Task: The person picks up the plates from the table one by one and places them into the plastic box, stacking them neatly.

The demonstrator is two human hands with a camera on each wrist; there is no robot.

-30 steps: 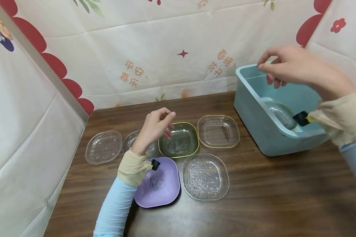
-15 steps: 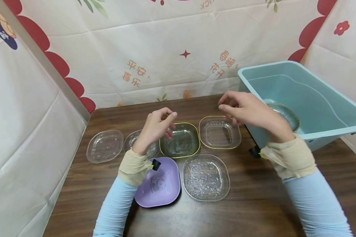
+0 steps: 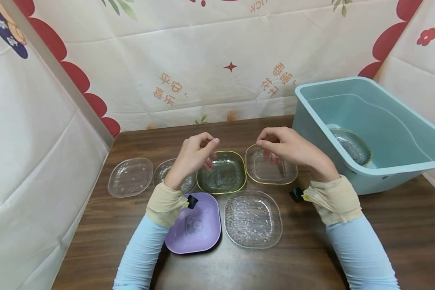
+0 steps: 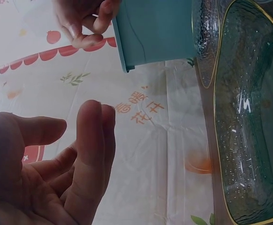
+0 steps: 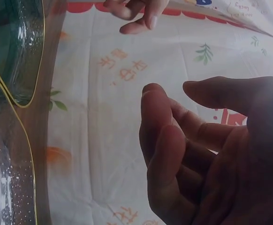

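My left hand [image 3: 193, 158] hovers over the left edge of a dark green dish with a gold rim [image 3: 222, 173], fingers loosely bent and holding nothing. Over a clear gold-rimmed dish [image 3: 268, 173] hangs my right hand [image 3: 293, 148], also relaxed. In both wrist views a gap shows between thumb and fingertips. A purple dish [image 3: 199, 225] lies under the left wrist. To its right is a clear textured dish [image 3: 253, 219]. Another clear dish [image 3: 165, 169] is partly covered by the left hand, and a flat clear dish [image 3: 130, 177] lies at the far left.
A blue-green tub [image 3: 384, 171] stands at the right on the dark wooden table [image 3: 261, 268], with a greenish glass dish [image 3: 353, 147] leaning inside it. Printed white cloth [image 3: 210, 84] hangs behind the table and along both sides.
My right hand has moved left and down from over the tub to above the clear gold-rimmed dish. The left hand has held its place, while the head view has shifted slightly.
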